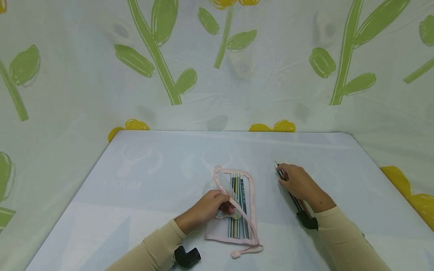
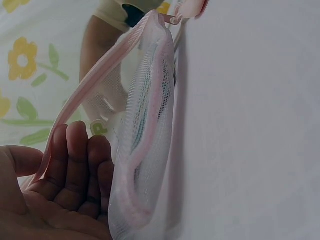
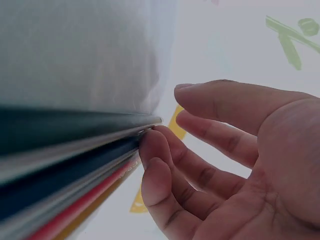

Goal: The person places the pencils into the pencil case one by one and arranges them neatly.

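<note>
Pencils (image 1: 298, 201) against right hand (image 1: 301, 183)

- Pouch (image 1: 217, 231): made of translucent mesh with pale pink trim; laid lengthwise, with one zipper edge (image 2: 75, 100) lifted and bowed away from the mesh.
- Zipper pull (image 1: 236, 254): coloured pink; positioned just beyond the pouch's near end.
- Inner pencils (image 1: 238, 227): aligned side by side, lengthwise, inside the pouch.
- Outer pencils (image 3: 75, 130): coloured dark green, blue, red and yellowish; bundled at a slant, right of the pouch, separated from it.

bare left hand (image 1: 211, 204): fingers curled toward thumb | bare right hand (image 1: 300, 182): fingers bent, thumb apart | beige-sleeved forearms (image 1: 154, 244) behind fingers
</note>
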Tool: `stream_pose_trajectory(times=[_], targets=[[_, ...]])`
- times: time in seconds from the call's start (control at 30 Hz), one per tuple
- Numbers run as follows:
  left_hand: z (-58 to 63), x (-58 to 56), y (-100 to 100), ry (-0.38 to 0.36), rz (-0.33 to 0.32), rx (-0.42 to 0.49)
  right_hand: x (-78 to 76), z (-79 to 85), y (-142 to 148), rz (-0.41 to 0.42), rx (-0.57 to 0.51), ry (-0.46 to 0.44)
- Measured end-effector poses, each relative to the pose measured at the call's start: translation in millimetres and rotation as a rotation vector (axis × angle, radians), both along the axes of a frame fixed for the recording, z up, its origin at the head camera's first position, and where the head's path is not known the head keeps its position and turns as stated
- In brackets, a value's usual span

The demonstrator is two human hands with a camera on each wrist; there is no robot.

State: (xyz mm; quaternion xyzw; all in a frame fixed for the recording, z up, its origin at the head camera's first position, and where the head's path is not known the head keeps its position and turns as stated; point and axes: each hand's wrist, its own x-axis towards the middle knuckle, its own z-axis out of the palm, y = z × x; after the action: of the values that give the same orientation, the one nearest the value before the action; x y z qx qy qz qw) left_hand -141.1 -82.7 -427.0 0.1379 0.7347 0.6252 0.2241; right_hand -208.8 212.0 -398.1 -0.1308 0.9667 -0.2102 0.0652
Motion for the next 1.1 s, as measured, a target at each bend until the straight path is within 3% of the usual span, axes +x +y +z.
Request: stream_pose_trajectory(times=[0.67, 1.1], targets=[[-1.2, -0.8, 0.7, -0.001, 0.0, -0.012, 0.9, -4.9, -2.1, -0.01, -0.008, -0.098], [-1.4, -0.7, 0.8, 0.002, -0.003, -0.018, 2.1, -0.3, -2.5, 0.046, -0.052, -0.023]])
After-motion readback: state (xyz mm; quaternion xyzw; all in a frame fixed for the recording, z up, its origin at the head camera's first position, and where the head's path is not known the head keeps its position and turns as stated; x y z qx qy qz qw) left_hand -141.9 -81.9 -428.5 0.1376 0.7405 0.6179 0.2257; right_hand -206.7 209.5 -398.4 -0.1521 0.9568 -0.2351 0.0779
